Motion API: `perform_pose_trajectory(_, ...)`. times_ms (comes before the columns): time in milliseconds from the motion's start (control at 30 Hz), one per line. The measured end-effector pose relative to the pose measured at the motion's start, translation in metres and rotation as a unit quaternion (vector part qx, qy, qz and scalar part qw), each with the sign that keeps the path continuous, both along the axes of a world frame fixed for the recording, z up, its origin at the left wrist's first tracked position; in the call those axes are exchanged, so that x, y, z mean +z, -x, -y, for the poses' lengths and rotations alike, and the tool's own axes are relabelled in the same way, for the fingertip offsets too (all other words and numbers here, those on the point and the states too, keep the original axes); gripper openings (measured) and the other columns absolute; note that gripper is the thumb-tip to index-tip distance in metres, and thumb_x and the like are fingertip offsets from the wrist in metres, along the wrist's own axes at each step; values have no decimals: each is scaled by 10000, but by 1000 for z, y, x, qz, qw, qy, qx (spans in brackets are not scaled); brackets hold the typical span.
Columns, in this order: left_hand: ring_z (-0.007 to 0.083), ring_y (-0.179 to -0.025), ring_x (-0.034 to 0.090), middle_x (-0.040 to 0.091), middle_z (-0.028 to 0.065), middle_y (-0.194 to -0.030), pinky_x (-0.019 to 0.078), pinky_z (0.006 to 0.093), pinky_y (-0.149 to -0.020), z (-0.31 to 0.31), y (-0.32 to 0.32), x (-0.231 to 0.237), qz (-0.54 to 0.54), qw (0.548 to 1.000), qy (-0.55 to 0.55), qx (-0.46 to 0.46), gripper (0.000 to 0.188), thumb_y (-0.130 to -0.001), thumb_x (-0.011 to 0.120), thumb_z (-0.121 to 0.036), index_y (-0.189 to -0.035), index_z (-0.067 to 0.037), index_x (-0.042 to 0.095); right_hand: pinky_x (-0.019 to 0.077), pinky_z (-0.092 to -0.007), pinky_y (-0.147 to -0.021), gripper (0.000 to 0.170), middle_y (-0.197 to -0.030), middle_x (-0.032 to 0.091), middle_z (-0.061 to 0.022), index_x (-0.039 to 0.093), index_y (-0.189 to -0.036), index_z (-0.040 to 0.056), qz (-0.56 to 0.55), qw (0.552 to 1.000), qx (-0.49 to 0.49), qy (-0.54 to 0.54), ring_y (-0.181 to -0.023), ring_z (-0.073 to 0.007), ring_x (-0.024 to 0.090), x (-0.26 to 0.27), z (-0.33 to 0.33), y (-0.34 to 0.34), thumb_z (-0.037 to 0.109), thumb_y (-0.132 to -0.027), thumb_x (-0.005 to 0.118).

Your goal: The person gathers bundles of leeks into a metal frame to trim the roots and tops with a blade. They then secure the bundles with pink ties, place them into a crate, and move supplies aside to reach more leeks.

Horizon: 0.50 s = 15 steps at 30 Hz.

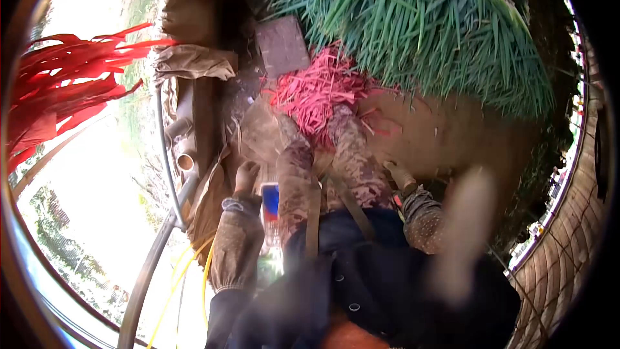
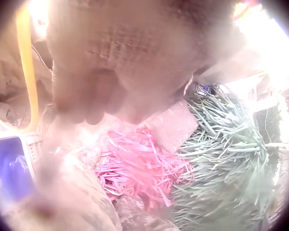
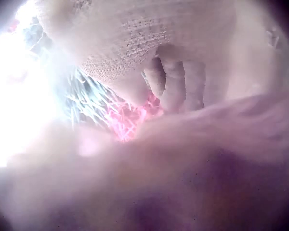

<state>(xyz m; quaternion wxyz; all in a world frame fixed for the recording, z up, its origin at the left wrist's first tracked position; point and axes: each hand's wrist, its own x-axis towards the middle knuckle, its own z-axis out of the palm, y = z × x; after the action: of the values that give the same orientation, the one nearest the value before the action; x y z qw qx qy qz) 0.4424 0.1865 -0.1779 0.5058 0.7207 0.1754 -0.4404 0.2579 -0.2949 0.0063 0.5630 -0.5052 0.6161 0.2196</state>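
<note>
My gloved left hand (image 1: 247,177) hangs beside the left knee, over the edge of the seat area. In the left wrist view its fingers (image 2: 82,98) are loosely curled, and nothing shows in them. On the other side, my gloved right hand (image 1: 400,176) is lowered next to the right leg. The right wrist view has its fingers (image 3: 173,82) loosely bent close over blurred cloth, with no object in them. A heap of pink strips (image 1: 316,87) lies around the feet, between camouflage trouser legs (image 1: 355,161). Behind it, a large pile of green onions (image 1: 420,26) spreads to the right.
A brownish square slab (image 1: 283,46) lies beyond the pink strips. Near the left forearm stands a container with a blue inside (image 1: 270,201). Red strips (image 1: 64,84) hang at the far left, by a metal pipe frame (image 1: 152,271). A blurred pale shape (image 1: 462,236) crosses the lower right.
</note>
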Motion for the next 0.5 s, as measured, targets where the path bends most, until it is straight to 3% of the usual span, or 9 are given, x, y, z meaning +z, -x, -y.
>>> perform_pose_trajectory(33, 88, -699, 547, 652, 18, -811, 450, 268, -620, 14, -2, 14, -23, 1000, -15, -4, 229, -902, 689, -185, -993, 25, 695, 515, -350, -695, 274, -886, 668, -61, 674, -1134, 84, -17, 998, 56, 11, -769, -185, 631, 6, -5, 13, 285, -963, 597)
perform_pose_trajectory(100, 90, -678, 533, 628, 7, -776, 433, 270, -604, 33, 5, 19, -20, 1000, 1, -18, 210, -900, 686, -182, -972, 14, 694, 518, -362, -850, 364, -985, 674, -106, 620, -1237, 18, -46, 984, 168, 36, -925, -251, 655, 14, -3, 43, 240, -949, 632)
perform_pose_trajectory(167, 90, -654, 512, 594, -8, -739, 410, 270, -587, 52, 14, 33, -44, 998, 30, -12, 180, -899, 680, -178, -935, -2, 689, 518, -348, -813, 330, -1024, 669, -49, 632, -1242, 63, -11, 999, -18, -48, -928, -185, 642, -7, -15, 99, 247, -971, 590)
perform_pose_trajectory(233, 88, -626, 476, 538, -27, -697, 370, 262, -565, 83, 13, 63, -93, 994, 54, 10, 149, -899, 671, -172, -858, -29, 667, 520, -355, -809, 337, -1028, 669, -61, 633, -1237, 59, -39, 998, 45, -23, -926, -198, 645, -10, -31, 126, 251, -963, 597)
perform_pose_trajectory(267, 130, -710, 584, 652, 17, -870, 460, 269, -620, 75, 23, 34, -118, 988, 84, -45, 267, -923, 684, -196, -1096, 7, 675, 521, -358, -807, 340, -1030, 670, -67, 633, -1234, 57, -55, 994, 90, -4, -925, -204, 646, -10, -36, 132, 253, -959, 600)
perform_pose_trajectory(300, 131, -711, 583, 650, 22, -873, 460, 271, -624, 76, 34, 16, -107, 988, 90, -59, 264, -920, 690, -185, -1095, 11, 671, 521, -362, -805, 343, -1032, 670, -74, 634, -1232, 55, -62, 991, 122, 11, -924, -210, 648, -11, -39, 136, 254, -955, 603)
perform_pose_trajectory(367, 134, -715, 582, 648, 28, -878, 463, 274, -633, 88, 37, 23, -120, 985, 110, -58, 270, -916, 698, -170, -1103, 22, 661, 523, -369, -801, 350, -1036, 671, -86, 634, -1226, 50, -66, 983, 167, 33, -922, -223, 650, -17, -42, 138, 258, -946, 610)
perform_pose_trajectory(433, 137, -719, 583, 649, 32, -882, 469, 276, -641, 100, 25, 57, -169, 976, 136, -32, 290, -913, 702, -162, -1121, 33, 651, 525, -376, -797, 356, -1040, 671, -99, 635, -1221, 46, -60, 978, 196, 48, -921, -236, 653, -25, -43, 135, 262, -938, 617)
perform_pose_trajectory(500, 138, -725, 584, 653, 37, -894, 473, 279, -647, 91, 26, 38, -111, 985, 92, -96, 314, -908, 709, -162, -1139, 39, 641, 526, -384, -793, 363, -1043, 672, -112, 636, -1216, 42, -52, 973, 216, 64, -919, -249, 656, -33, -41, 134, 265, -929, 623)
